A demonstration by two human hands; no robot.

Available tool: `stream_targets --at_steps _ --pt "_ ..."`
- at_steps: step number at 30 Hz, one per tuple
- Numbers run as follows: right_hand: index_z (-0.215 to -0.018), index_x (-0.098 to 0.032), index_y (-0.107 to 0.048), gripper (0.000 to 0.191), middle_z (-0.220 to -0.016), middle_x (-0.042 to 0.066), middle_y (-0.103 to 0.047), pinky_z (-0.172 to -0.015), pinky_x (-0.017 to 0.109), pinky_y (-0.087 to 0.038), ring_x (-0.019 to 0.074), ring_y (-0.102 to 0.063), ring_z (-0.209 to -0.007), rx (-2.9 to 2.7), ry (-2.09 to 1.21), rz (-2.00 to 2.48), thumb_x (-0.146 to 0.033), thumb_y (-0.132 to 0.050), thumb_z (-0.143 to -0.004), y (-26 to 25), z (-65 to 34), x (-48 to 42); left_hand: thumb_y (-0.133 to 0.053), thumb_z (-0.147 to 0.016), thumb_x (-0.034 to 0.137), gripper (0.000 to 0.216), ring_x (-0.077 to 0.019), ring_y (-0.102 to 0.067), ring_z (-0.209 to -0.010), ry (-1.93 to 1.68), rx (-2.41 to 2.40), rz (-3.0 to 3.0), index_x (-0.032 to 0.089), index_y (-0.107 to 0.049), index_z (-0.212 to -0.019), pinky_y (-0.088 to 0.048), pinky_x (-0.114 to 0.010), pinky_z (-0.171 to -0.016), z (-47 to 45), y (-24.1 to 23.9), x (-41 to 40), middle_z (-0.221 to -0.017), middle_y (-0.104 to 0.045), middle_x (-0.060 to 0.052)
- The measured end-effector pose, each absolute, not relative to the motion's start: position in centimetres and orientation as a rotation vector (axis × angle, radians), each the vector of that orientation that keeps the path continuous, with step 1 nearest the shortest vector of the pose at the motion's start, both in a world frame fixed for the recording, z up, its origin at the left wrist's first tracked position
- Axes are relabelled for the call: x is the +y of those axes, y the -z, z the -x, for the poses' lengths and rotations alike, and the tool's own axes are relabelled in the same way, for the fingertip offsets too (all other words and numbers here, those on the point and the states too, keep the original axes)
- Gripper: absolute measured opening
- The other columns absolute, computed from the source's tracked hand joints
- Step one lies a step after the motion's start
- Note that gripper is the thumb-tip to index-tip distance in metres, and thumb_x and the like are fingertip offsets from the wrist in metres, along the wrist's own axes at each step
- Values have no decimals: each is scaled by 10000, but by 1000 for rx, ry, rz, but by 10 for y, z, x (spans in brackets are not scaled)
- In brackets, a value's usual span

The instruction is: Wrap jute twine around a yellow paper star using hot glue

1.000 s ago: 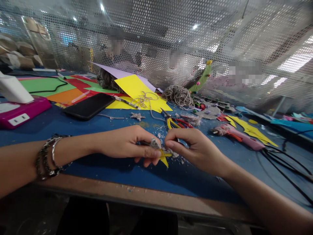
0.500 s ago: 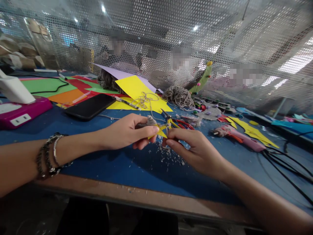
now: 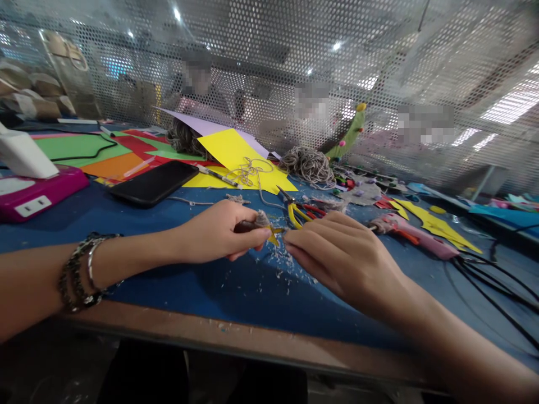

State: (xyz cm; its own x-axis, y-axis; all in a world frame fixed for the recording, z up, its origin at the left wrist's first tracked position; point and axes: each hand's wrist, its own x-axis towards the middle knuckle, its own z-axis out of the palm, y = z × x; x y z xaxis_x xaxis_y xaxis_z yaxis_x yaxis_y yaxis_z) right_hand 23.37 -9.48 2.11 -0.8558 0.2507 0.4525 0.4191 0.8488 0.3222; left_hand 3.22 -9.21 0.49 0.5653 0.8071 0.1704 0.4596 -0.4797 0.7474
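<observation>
Left hand point(image 3: 227, 233): closed, thumb pressed over bent fingers, gripping the small yellow piece point(image 3: 273, 236). Bracelets point(image 3: 86, 269) at the wrist.

Right hand point(image 3: 341, 252): back of the hand uppermost, fingers bent together and slanting down, tips just beside the yellow piece. Whether anything is pinched there cannot be told; the palm side is hidden.

Yellow piece: held above the blue table point(image 3: 177, 286), between the hands, near its front edge. Pointed outline, partly covered by the left thumb and fingers. A grey fibrous bit point(image 3: 261, 217) shows at the upper side of the grip; how it is attached cannot be made out.

Condition of the work: judged partway. Done: the piece has its points, and grey matter sits beside it. Left: bare yellow shows at the exposed points, and the piece remains in hand. The covered part cannot be assessed.

Pale scraps point(image 3: 282, 261): scattered on the table beneath and between the hands.

Pliers point(image 3: 297, 212), yellow-handled: lying just beyond the fingertips.

Tangle of grey cord point(image 3: 306, 167): heaped farther back.

Glue gun point(image 3: 425, 238), pink: lying beyond the right hand, unheld.

Yellow offcuts point(image 3: 442, 226): beside the glue gun.
</observation>
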Motion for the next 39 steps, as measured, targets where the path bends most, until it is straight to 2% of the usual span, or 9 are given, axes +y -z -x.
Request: stream_targets --at_steps 5,11,15,18,24,31,39 --pt "-772 -153 -544 148 -649 4 -590 -624 250 -349 94 -505 -594 -2627 568 452 -160 -419 -851 -23 -235 -97 -417 -827 241 255 -42 -398 -380 -577 891 -2330 146 -487 -601 -288 -139 -412 -33 -6 -94 -419 -401 78" --pt "-795 -163 -541 114 -671 -6 -595 -630 243 -354 87 -513 -600 -2603 341 489 -196 -444 -846 -23 -235 -93 -438 -825 222 272 -50 -331 -441 -519 737 -2535 144 -451 -565 -253 -156 -447 -33 -5 -93 -489 -342 70" --pt "-769 -177 -527 112 -668 -8 -600 -623 241 -360 90 -517 -608 -2594 182 569 -199 -445 -842 -24 -235 -91 -401 -855 273 273 -69 -423 -482 -420 647 -2568 148 -511 -639 -302 -165 -496 -32 -6 -93 -532 -467 43" --pt "-744 -177 -521 104 -662 -11 -597 -608 226 -365 86 -516 -605 -2585 97 575 -185 -462 -829 -25 -235 -90 -399 -861 251 248 -84 -494 -539 -373 581 -2512 147 -537 -683 -352 -160 -546 -31 -8 -93 -595 -544 12" --pt "-715 -162 -533 88 -619 -36 -554 -555 164 -362 49 -475 -556 -2583 -87 608 -175 -510 -800 -26 -233 -89 -407 -859 197 208 -73 -535 -561 -381 473 -2381 123 -560 -738 -395 -126 -574 -31 -9 -92 -604 -564 -6" --pt "-713 -155 -551 144 -610 -33 -551 -500 135 -361 40 -459 -528 -2584 -421 698 -223 -479 -817 -22 -231 -87 -400 -863 206 208 -48 -465 -472 -397 541 -2119 116 -575 -795 -395 -109 -469 -30 -9 -94 -575 -537 12" --pt "-727 -150 -556 174 -602 -30 -537 -497 148 -349 49 -431 -522 -2597 -406 716 -226 -441 -834 -22 -231 -88 -406 -859 217 193 -23 -433 -423 -550 578 -1843 129 -556 -778 -373 -87 -420 -30 -10 -95 -523 -518 46"
